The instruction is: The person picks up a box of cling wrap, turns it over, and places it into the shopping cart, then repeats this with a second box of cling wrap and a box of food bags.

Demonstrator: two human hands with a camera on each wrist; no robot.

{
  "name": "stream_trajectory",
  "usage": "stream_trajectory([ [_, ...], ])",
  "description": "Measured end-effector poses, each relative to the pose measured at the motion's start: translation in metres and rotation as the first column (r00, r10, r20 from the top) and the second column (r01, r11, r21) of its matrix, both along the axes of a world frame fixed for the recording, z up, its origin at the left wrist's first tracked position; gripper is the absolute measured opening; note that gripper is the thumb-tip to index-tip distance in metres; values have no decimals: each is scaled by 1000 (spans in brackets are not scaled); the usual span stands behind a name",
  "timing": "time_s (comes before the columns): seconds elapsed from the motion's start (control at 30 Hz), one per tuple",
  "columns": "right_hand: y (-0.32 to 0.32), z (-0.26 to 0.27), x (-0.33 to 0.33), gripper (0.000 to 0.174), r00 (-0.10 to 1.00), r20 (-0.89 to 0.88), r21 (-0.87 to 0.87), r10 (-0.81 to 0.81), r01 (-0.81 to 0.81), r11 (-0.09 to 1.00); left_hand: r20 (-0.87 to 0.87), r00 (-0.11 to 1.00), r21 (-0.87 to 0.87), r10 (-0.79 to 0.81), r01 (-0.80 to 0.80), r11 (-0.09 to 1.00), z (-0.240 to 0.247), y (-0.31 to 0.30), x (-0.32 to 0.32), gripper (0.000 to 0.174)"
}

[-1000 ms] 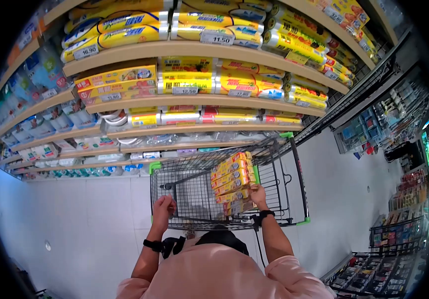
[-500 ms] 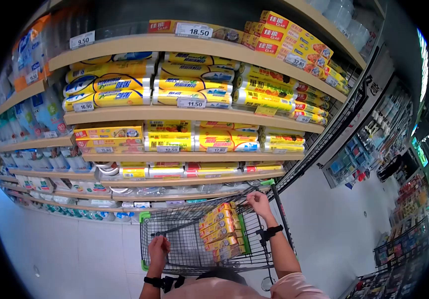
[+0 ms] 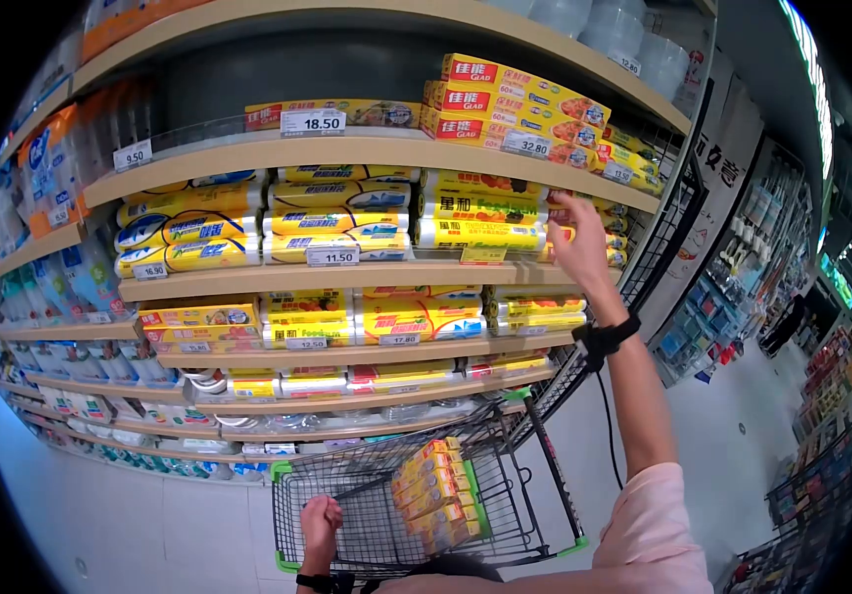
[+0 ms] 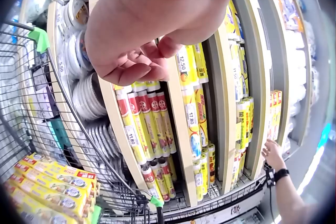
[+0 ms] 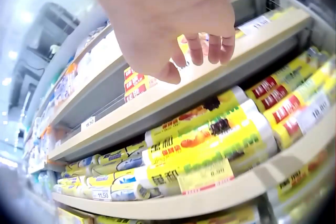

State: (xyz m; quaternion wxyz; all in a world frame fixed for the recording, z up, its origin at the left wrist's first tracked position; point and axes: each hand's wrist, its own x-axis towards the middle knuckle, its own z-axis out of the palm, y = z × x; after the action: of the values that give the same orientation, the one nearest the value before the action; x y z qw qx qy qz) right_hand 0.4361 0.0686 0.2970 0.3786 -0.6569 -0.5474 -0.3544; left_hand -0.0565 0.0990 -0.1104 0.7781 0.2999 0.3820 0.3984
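My right hand [image 3: 580, 243] is raised before the shelf in the head view, beside yellow rolls [image 3: 480, 210] and below the stacked red-and-yellow boxes [image 3: 520, 107]. In the right wrist view the hand [image 5: 173, 29] has its fingers relaxed and apart, holding nothing, above the yellow rolls [image 5: 210, 140]. Over the cart's near left side hangs my left hand [image 3: 320, 525], its fingers loosely curled around nothing; the left wrist view shows that hand [image 4: 152, 29] empty too. Several yellow boxes [image 3: 436, 495] lie stacked in the cart [image 3: 357, 535].
The shelf unit [image 3: 367, 272] spans the aisle with rolls, boxes and price tags on its boards. Foil trays and white goods stand on the lower levels. To the right, racks of hanging goods [image 3: 728, 282] line a grey floor [image 3: 703, 436].
My right hand has left the yellow boxes in the cart and risen to the shelf. The head view has tilted up, showing higher boards. The left hand stays over the cart.
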Motion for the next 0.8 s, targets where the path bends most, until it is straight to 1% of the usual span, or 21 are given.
stream_trajectory([
  [0.03, 5, 26, -8, 41, 996, 76, 5, -45, 45, 999, 19, 1000, -5, 0, 0, 1000, -6, 1, 2, 21],
  [0.1, 22, 61, 1, 49, 969, 216, -2, -123, 127, 992, 27, 1000, -20, 7, -7, 1000, -6, 1, 6, 21],
  [0.2, 46, 104, 0, 62, 926, 293, 1, -239, 250, 968, 3, 1000, -26, 19, -19, 999, 1, -6, 12, 21],
  [0.27, 58, 129, -9, 69, 911, 293, -35, -290, 314, 949, -4, 1000, 5, 18, -17, 1000, 1, -8, 8, 22],
  [0.3, 66, 139, -13, 72, 902, 298, -49, -312, 340, 939, 1, 1000, -14, 27, -27, 1000, 2, -9, 7, 22],
  [0.4, 90, 160, -23, 74, 885, 313, -87, -345, 389, 917, 17, 999, -53, 48, -47, 997, -8, -9, 1, 23],
  [0.53, 110, 179, -32, 74, 902, 273, -255, -333, 402, 880, 33, 996, -56, 85, -84, 995, -17, -6, -7, 23],
  [0.63, 121, 185, -30, 73, 903, 228, -360, -363, 425, 831, -9, 992, -80, 122, -123, 989, -10, -8, -12, 22],
  [0.73, 126, 189, -29, 63, 899, 244, -331, -365, 431, 839, 40, 988, -98, 149, -144, 985, -12, -5, -15, 20],
  [0.77, 126, 192, -29, 54, 905, 250, -334, -345, 415, 846, 29, 988, -94, 152, -149, 984, -11, -5, -15, 20],
  [0.8, 125, 195, -30, 54, 915, 245, -345, -322, 393, 853, 38, 989, -89, 145, -141, 986, -14, -5, -16, 21],
])
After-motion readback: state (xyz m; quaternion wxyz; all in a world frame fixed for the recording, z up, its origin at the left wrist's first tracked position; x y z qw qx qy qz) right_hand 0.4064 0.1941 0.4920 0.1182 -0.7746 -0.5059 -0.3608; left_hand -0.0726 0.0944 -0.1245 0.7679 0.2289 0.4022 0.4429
